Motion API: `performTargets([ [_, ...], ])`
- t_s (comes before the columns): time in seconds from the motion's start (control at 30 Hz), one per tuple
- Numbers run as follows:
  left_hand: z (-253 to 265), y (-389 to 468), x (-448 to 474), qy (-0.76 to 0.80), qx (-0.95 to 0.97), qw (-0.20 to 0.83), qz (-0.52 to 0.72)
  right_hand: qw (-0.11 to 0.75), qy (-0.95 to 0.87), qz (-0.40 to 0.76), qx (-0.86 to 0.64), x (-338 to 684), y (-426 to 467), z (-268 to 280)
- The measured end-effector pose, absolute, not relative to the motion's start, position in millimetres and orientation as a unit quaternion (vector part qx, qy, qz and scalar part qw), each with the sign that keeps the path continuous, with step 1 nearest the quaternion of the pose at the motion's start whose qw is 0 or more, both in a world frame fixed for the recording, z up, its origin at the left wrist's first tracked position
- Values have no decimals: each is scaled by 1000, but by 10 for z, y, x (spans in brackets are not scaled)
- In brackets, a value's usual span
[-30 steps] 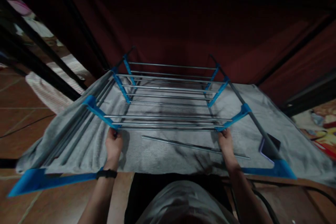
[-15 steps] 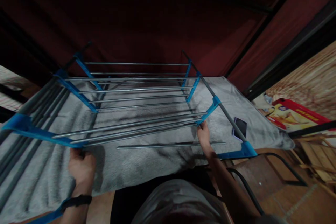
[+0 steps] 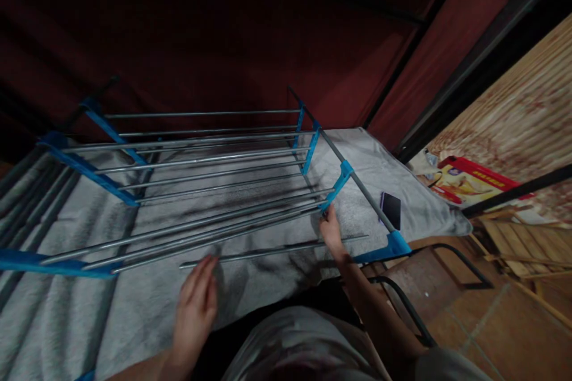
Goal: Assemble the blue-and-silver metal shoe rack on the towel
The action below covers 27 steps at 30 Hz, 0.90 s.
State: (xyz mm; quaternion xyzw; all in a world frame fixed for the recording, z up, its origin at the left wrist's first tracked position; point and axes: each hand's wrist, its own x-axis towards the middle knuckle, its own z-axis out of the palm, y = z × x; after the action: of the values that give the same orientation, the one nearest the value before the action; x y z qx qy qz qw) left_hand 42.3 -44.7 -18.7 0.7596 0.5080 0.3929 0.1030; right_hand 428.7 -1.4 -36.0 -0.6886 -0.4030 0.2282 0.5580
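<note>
A rack, apparently a shoe rack, of grey metal rods (image 3: pixel 214 159) and blue plastic brackets lies on a grey blanket (image 3: pixel 263 286). My right hand (image 3: pixel 330 229) has its fingers closed around the lower end of the nearest right-hand blue bracket (image 3: pixel 338 184). Stretched fingers show on my left hand (image 3: pixel 196 303), which is beside the left end of a loose metal rod (image 3: pixel 263 253); whether they touch it I cannot tell. That rod lies flat in front of the rack. Farther left, the near left blue bracket (image 3: pixel 58 263) is untouched, with rod ends seated in it.
A phone (image 3: pixel 391 211) rests on the blanket to the right. Beyond it are a red and yellow box (image 3: pixel 473 181) and a wooden slatted piece (image 3: pixel 522 247). A black metal chair frame (image 3: pixel 404 303) stands at the near right. Dark red cloth (image 3: pixel 223 53) hangs behind.
My left hand has let go of the near left bracket and moved right to the loose rod's end. My right hand stays at its bracket. The view has shifted right.
</note>
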Motion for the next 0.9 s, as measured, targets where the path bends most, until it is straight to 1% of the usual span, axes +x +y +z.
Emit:
performTargets([
  [0.07, -272, -458, 648, 433, 831, 112, 332, 551, -413, 239, -684, 4279, -17, -341],
  [0.13, -370, -404, 806, 394, 873, 89, 274, 547, -413, 235, -689, 4258, -28, -330],
  [0.27, -514, -254, 972, 391, 907, 36, 153, 504, -421, 175, -733, 4143, -99, -431],
  [0.37, -560, -200, 1034, 400, 909, 16, 113, 483, -450, 124, -741, 4014, -216, -610],
  [0.5, -550, -219, 946, 406, 908, 7, 109, 445, -541, 80, -709, 3814, -487, -673],
  [0.63, -444, -311, 505, 435, 890, 16, 136, 363, -683, 55, -631, 3619, -780, -311],
  [0.73, -280, -392, 103, 431, 880, -7, 198, 296, -769, 41, -566, 3530, -871, 7],
  [0.8, -143, -438, -99, 418, 881, -25, 221, 275, -794, 27, -541, 3503, -852, 139],
  [0.9, 20, -499, -286, 417, 875, -35, 242, 266, -806, -10, -529, 3481, -749, 277],
])
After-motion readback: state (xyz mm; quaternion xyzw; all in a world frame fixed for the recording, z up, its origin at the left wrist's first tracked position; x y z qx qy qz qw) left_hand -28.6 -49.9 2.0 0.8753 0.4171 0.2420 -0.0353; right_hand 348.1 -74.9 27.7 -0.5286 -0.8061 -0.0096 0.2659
